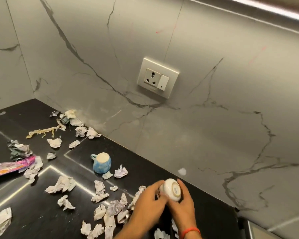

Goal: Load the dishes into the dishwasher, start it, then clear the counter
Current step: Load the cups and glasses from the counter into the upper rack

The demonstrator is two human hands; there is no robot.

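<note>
A black counter is seen from above, running into a corner of grey marble-patterned wall. Two dishes are in view. One white bowl, turned so its foot ring faces the camera, is held near the counter's back edge, close to the wall. It is gripped between two hands: the left hand has its fingers curled against the bowl's left side, and the right hand is wrapped around its right side, with the fingers behind it. One red thread band is worn on the right wrist. Both forearms are cut off by the lower edge.

One blue mug with a pale base is set upside down on the counter, well to the left of the bowl, its handle pointing left.

Crumpled paper scraps are scattered over the counter, more than twenty, too many and too overlapped for an exact count. One pink wrapper lies at the left and is cut off by the frame. One pale stringy strip lies nearer the corner; what it is cannot be made out.

One wall plate holds one socket and one switch. A few faint red marks are seen on the wall. The printing on the bowl's foot is too small to read.
</note>
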